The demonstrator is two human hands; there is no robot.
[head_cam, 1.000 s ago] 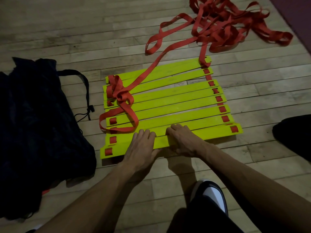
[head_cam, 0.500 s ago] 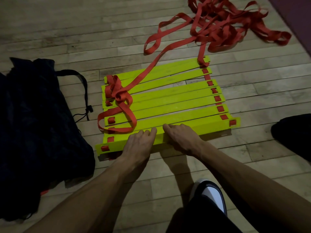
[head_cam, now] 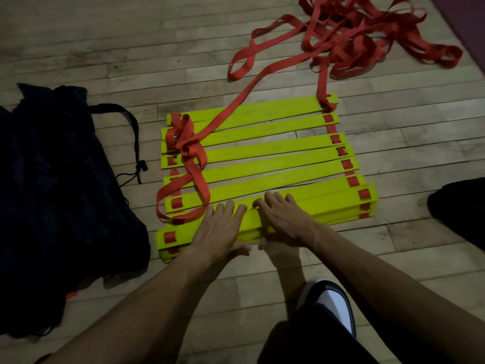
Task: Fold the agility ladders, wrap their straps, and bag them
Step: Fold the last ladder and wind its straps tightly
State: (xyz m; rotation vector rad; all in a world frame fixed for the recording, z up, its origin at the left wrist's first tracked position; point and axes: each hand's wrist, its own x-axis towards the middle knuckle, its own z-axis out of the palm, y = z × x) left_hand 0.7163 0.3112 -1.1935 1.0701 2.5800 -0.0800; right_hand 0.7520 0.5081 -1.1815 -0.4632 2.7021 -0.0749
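A yellow agility ladder (head_cam: 262, 153) lies on the wooden floor, its rungs side by side and joined by red straps. The nearest rungs form a stack (head_cam: 328, 206) a few layers deep. My left hand (head_cam: 217, 232) and my right hand (head_cam: 283, 222) hold this stack at its middle, fingers over the top and thumbs on the near edge. A knotted red strap loop (head_cam: 189, 145) lies over the ladder's left end. A loose pile of red strap (head_cam: 367, 43) lies beyond the far rungs.
A black drawstring bag (head_cam: 52, 193) lies crumpled on the floor left of the ladder, its cord toward the rungs. My black-and-white shoe (head_cam: 333, 303) is near the bottom. A dark object (head_cam: 462, 206) sits at the right edge.
The nearest rungs have been pushed away from me and gathered into a stack. Both hands moved forward with them, and the thumbs now sit on the stack's near edge.
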